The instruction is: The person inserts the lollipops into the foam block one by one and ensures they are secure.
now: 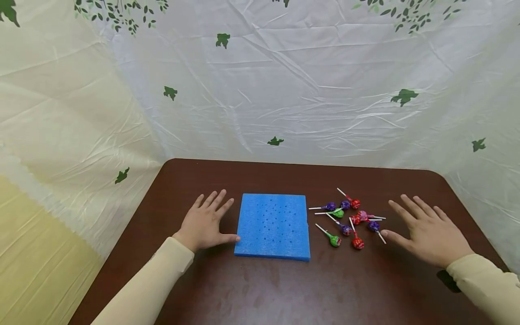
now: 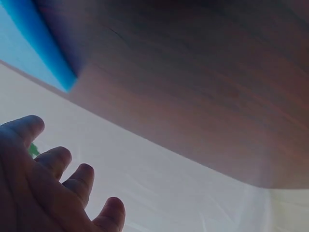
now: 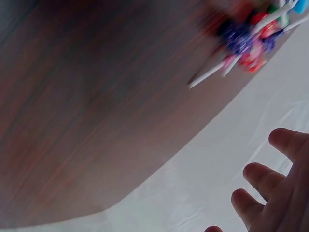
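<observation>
Both arms [image 1: 151,280] fwd, fingers [image 1: 225,206] spread & released, L hand [image 1: 205,226] by blue board [image 1: 273,225], R hand [image 1: 434,235] nr lollipops [image 1: 355,219]

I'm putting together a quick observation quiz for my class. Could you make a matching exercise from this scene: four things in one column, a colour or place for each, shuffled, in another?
Things:
1. Holed board
2. Lollipops
3. Tabletop
4. Backdrop cloth

Colours and places:
A. Dark brown
B. Blue all over
C. Pale, with green leaf prints
D. Lying loose, right of the board in the head view

Right pairs: 1-B, 2-D, 3-A, 4-C
</observation>
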{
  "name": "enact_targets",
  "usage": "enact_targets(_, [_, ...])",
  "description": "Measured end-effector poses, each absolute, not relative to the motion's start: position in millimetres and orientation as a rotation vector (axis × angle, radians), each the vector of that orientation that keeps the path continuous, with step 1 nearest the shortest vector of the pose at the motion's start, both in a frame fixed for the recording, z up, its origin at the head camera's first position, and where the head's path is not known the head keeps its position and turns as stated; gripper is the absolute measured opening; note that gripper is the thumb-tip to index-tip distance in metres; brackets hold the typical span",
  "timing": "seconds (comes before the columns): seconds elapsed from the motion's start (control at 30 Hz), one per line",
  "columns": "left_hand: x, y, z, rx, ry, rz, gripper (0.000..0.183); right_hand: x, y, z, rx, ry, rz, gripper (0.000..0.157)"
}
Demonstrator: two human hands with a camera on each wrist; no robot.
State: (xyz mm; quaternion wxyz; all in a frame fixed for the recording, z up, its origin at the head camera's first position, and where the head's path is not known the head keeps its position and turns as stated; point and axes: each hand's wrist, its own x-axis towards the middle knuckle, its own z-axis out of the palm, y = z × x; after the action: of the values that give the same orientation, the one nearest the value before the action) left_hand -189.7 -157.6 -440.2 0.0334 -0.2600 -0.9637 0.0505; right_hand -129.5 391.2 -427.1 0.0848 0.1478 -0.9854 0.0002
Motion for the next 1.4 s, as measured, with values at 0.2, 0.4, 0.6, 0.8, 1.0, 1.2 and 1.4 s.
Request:
enact_targets(0.2, [-178, -136, -443, -0.86, -2.976, 0.104, 0.108, -126, 361, -431, 0.537, -2.869, 0.041, 0.084])
enact_targets(0.4, [-172, -121, -451, -0.897, -2.99, 0.063, 0.106, -121, 336, -437, 0.68, -2.741, 0.062, 0.08])
enact_targets(0.6, [-167, -116, -454, -0.905, -3.011, 0.093, 0.11, -119, 325, -442, 0.829, -2.639, 0.099, 0.065])
enact_targets(0.8, [-164, -118, -456, -0.925, -3.01, 0.062, 0.108, -120, 323, -446, 0.935, -2.589, 0.107, 0.046])
enact_targets(1.0, [-163, -122, -457, -0.941, -3.019, 0.017, 0.102, -119, 320, -451, 0.969, -2.615, 0.118, 0.04])
enact_targets(1.2, [-162, -123, -455, -0.961, -3.053, -0.026, 0.098, -120, 318, -455, 0.967, -2.675, 0.181, 0.035])
enact_targets(1.4, [-161, -121, -450, -0.962, -3.079, -0.029, 0.095, -121, 315, -452, 0.969, -2.684, 0.253, 0.031])
